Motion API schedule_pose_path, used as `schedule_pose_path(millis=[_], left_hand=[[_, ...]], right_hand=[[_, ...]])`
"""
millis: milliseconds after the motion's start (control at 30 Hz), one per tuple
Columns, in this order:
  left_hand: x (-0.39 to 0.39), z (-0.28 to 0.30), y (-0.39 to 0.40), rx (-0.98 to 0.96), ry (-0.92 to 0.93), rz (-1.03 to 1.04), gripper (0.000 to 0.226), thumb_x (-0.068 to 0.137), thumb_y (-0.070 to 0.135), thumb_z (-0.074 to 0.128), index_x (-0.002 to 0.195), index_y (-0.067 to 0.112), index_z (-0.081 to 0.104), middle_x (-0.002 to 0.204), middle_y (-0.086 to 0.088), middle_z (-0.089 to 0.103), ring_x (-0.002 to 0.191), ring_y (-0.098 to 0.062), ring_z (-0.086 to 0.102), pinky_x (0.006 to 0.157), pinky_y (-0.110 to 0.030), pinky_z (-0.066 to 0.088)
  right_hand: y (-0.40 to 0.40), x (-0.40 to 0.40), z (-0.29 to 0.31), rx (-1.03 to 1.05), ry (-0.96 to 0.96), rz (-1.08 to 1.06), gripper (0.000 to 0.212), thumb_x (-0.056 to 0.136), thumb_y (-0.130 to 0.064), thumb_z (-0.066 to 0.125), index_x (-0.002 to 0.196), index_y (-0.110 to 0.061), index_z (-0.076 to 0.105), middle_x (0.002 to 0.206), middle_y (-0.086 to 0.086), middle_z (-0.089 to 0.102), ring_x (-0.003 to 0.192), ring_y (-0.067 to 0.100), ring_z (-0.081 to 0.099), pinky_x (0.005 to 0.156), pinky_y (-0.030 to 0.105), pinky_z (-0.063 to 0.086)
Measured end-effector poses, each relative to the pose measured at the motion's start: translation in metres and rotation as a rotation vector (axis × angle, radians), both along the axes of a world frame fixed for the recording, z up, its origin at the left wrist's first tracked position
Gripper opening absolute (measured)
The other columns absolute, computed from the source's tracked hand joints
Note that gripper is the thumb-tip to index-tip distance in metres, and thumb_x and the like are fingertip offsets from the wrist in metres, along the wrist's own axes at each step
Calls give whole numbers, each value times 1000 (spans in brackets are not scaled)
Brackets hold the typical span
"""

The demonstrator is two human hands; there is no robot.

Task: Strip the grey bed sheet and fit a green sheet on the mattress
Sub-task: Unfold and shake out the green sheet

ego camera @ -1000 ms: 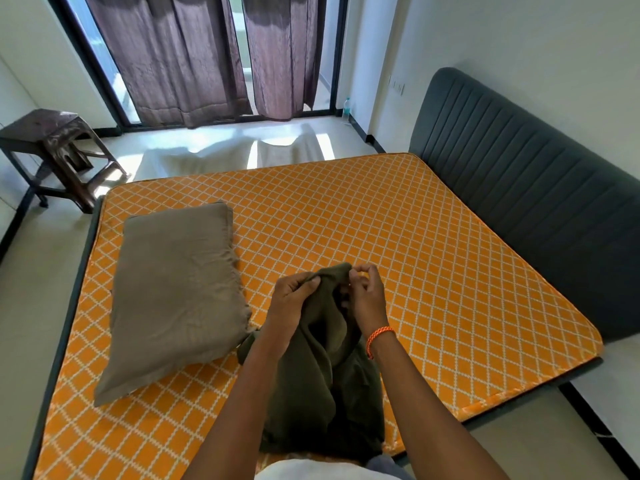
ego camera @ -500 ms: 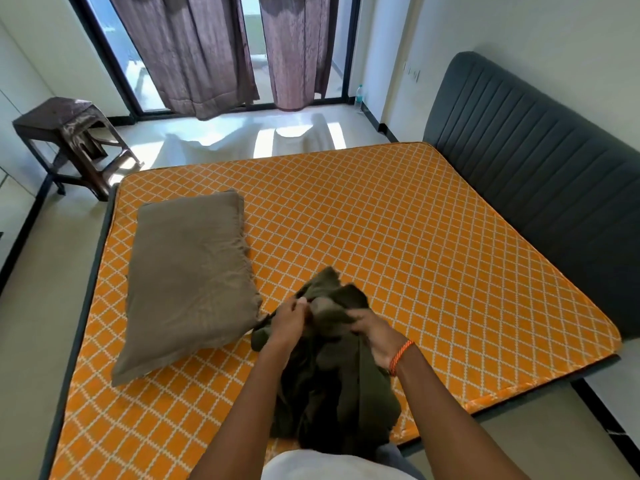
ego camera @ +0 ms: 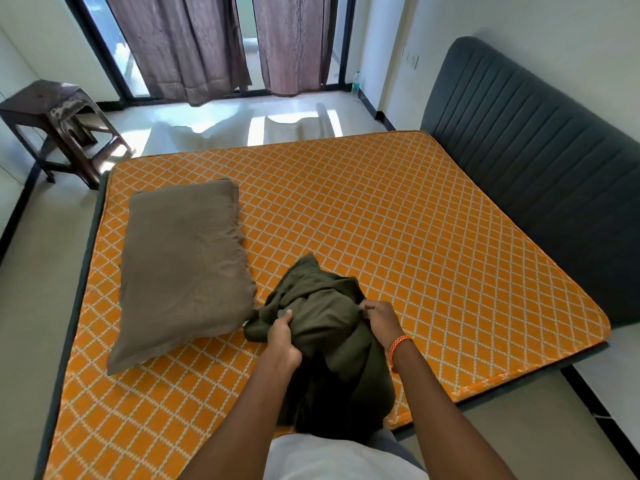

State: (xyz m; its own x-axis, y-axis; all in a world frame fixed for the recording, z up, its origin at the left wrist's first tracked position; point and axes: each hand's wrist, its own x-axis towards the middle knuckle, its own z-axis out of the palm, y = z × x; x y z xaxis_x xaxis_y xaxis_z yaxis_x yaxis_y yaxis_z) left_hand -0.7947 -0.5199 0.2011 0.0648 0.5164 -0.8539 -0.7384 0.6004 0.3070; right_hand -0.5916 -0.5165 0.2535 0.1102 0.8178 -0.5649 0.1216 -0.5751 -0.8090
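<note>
1. Your left hand point(ego camera: 282, 336) grips the bundled green sheet point(ego camera: 322, 323) on its left side, fingers curled into the fabric.
2. Your right hand point(ego camera: 381, 318) grips the same bundle on its right side, fingers closed on a fold. An orange band point(ego camera: 398, 346) sits on that wrist.
3. The green sheet is bunched over the near edge of the bare orange mattress point(ego camera: 381, 220), part of it hanging down in front of you.
4. A brown pillow point(ego camera: 183, 265) lies on the mattress, just beside the bundle on its left.
5. The grey sheet point(ego camera: 242, 128) lies on the floor beyond the far edge of the mattress.
</note>
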Motion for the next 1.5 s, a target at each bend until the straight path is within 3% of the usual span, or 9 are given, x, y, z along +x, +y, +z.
schedule_pose_path(millis=[233,300,467,633,767,967,1133,1333,1500], left_hand=[[5,12,0,142,116,-130,51,96,17,69,146,19,59,126,-20,72,106,-43,73,80,-50,63],[4,21,-4,275,155,-149,62,96,10,69,154,26,50,133,-17,69,112,-42,71,91,-55,61],[8,60,-15,511,218,-396,79,100,11,69,158,50,30,146,0,58,127,-27,65,103,-49,57],[16,78,-24,555,-17,-802,62,98,3,69,152,26,50,142,-6,67,131,-26,64,112,-47,50],[18,60,-28,628,-132,-1016,50,99,15,71,147,18,58,141,-11,64,129,-33,62,108,-54,50],[18,45,-15,406,425,-512,25,106,23,60,125,13,73,126,-15,73,92,-18,69,72,-31,54],[2,27,-4,350,765,-521,101,81,28,91,161,31,29,144,7,39,130,-18,45,109,-47,48],[17,39,-7,548,643,-345,8,102,15,68,103,15,75,94,0,77,98,-27,71,77,-23,56],[14,67,12,482,534,-150,18,109,18,54,112,16,73,104,-7,76,93,-25,73,85,-40,59]], right_hand=[[-12,-16,15,-434,-152,533,30,99,-50,54,108,-27,69,109,-10,62,95,22,51,78,35,42],[-9,-24,-2,-144,-343,363,16,95,-34,64,82,-25,66,89,-5,66,79,17,55,71,35,47],[-1,-50,20,401,-252,22,13,102,-36,60,109,-29,70,105,-13,71,98,4,66,85,30,54],[24,-51,57,168,-630,354,54,87,-45,77,117,-23,37,87,-1,59,70,20,59,51,28,36],[31,-50,47,228,-864,270,21,95,-7,63,114,-13,59,89,11,66,70,29,60,54,32,41],[35,-27,34,310,-371,158,30,102,-21,63,77,-23,79,74,5,72,73,25,66,72,30,49],[34,-13,62,319,152,146,22,101,-26,67,95,-8,79,96,-1,77,105,21,70,98,41,52],[37,-9,90,327,498,32,18,101,-24,65,102,-8,74,82,-1,71,84,17,67,80,33,54],[50,-1,58,339,-331,25,30,102,-17,65,132,-22,68,124,4,68,115,22,62,105,43,52]])
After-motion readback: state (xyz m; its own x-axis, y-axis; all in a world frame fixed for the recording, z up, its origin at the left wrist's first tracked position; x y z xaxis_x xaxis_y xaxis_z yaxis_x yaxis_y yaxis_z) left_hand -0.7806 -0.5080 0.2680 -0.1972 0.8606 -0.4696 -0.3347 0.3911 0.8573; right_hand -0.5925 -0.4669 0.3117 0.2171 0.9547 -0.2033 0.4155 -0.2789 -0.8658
